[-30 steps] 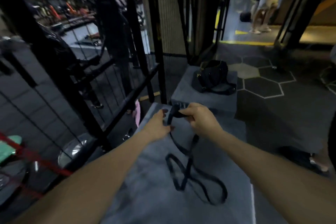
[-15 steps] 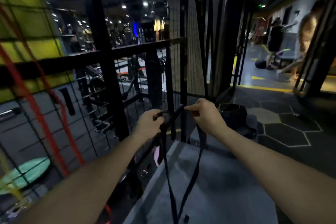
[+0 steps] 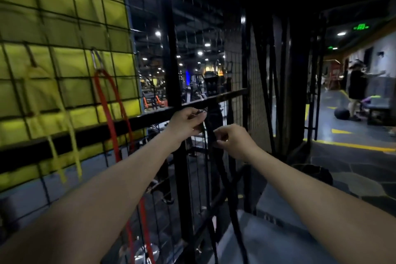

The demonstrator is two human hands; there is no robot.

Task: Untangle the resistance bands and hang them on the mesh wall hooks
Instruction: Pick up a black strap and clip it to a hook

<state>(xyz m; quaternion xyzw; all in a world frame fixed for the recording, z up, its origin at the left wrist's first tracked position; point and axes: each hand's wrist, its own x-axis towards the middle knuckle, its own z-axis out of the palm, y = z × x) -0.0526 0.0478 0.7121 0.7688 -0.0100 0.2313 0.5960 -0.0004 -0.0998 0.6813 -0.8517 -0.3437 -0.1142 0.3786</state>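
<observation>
Black resistance band is now hanging off the bench — a second ago it lay looped there. The left hand is pinching something small and shiny at twelve o'clock against the mesh wall; the right hand is pinching the band just beside it — hanging looks imminent.

Yellow padded panel behind the wire, grey padded box, person standing, dark ball on floor
</observation>
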